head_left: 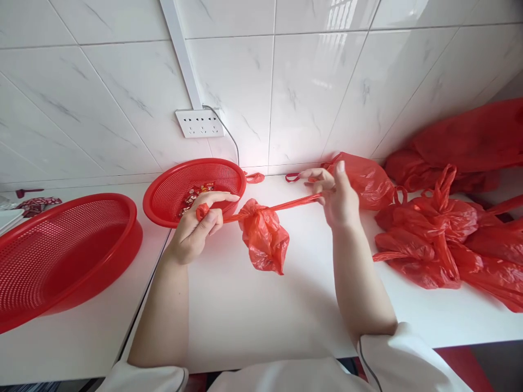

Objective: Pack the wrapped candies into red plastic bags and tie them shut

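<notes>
White tiles rise behind the white tabletop (245, 326). Above it, your left hand (196, 226) pinches one handle of the small red bag (265, 237) between thumb and fingers; your right hand (337, 193) grips the other, stretched taut, its fingertips partly spread. From that small red bag, the basket with wrapped pieces (157, 198) sits left and beyond, the larger basket (93, 239) farther left, the tied bags (441, 234) right.

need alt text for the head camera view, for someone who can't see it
Two bare hands, left and right, pull the handles of a small red plastic bag taut above a white table. Two red baskets, one large and one smaller holding small wrapped items, stand to the left; more red bags lie to the right.
</notes>
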Demonstrator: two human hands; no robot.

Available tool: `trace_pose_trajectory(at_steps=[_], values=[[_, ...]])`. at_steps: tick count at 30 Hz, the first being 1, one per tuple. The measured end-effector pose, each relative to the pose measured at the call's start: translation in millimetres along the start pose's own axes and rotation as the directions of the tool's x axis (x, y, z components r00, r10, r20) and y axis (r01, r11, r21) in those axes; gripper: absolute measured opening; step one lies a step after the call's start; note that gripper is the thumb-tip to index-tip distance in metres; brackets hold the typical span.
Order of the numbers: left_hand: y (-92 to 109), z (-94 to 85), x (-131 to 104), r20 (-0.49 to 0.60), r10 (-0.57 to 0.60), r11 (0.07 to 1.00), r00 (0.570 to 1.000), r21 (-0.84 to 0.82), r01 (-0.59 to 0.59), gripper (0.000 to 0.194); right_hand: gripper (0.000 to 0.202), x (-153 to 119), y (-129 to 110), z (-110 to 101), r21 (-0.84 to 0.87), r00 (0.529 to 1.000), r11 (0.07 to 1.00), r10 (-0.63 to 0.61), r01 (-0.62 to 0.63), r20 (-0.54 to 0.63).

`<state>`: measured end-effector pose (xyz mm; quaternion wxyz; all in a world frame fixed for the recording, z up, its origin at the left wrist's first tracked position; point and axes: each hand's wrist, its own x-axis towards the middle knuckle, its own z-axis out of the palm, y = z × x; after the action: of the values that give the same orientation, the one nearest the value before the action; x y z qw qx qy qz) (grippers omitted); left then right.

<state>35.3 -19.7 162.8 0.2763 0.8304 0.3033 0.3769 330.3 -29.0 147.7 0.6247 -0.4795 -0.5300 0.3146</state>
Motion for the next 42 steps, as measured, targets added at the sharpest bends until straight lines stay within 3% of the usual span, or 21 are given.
trace_pose_trajectory(at_steps=[5, 11, 15, 20, 22, 24, 26, 29, 32, 36, 39, 42], values=[[0, -12.0, -2, 0.013, -0.036, 0.999, 0.999, 0.041, 0.036, 0.042, 0.072, 1, 6, -25, -0.261, 0.989, 0.963, 0.022, -0.061, -0.149], [-4, -2.0, 2, 0.150, -0.143, 0.987, 0.978, -0.046, 0.151, 0.037, 0.060, 3, 22, -35, -0.216, 0.978, 0.976, -0.018, -0.027, -0.206], [-2, 13.7, 8, 0.266, -0.247, 0.969, 0.932, 0.075, 0.236, 0.042, 0.051, 2, 22, -41, -0.360, 0.998, 0.931, 0.048, -0.058, -0.037], [1, 26.5, 10, 0.337, -0.305, 0.948, 0.891, 0.197, 0.250, 0.029, 0.034, -6, 13, -34, -0.598, 0.977, 0.799, 0.072, 0.064, 0.200], [-4, 34.0, 9, 0.313, -0.332, 0.933, 0.890, 0.251, 0.259, 0.044, 0.040, -11, 13, -25, -0.678, 0.956, 0.726, 0.107, 0.113, 0.275], [-13, 44.6, 7, 0.313, -0.368, 0.913, 0.876, 0.299, 0.277, 0.071, 0.049, -16, 16, -14, -0.749, 0.909, 0.642, 0.195, 0.165, 0.368], [-22, 56.9, 5, 0.362, -0.401, 0.901, 0.842, 0.323, 0.291, 0.088, 0.062, -21, 22, -2, -0.778, 0.830, 0.597, 0.322, 0.195, 0.456], [-25, 73.3, 6, 0.448, -0.378, 0.920, 0.810, 0.277, 0.276, 0.092, 0.082, -25, 34, 15, -0.807, 0.682, 0.560, 0.517, 0.187, 0.517], [-22, 83.6, 9, 0.522, -0.342, 0.939, 0.781, 0.226, 0.261, 0.070, 0.069, -26, 45, 28, -0.805, 0.562, 0.542, 0.598, 0.242, 0.571], [-28, 91.9, 7, 0.568, -0.473, 0.877, 0.673, 0.379, 0.295, 0.013, 0.033, -30, 52, 44, -0.736, 0.437, 0.565, 0.593, 0.374, 0.677], [-39, 97.1, 2, 0.565, -0.502, 0.856, 0.654, 0.433, 0.282, 0.012, 0.015, -32, 54, 53, -0.707, 0.404, 0.570, 0.580, 0.420, 0.708], [-49, 100.8, -2, 0.556, -0.513, 0.848, 0.653, 0.447, 0.285, 0.016, 0.019, -34, 56, 58, -0.710, 0.416, 0.547, 0.576, 0.443, 0.703]])
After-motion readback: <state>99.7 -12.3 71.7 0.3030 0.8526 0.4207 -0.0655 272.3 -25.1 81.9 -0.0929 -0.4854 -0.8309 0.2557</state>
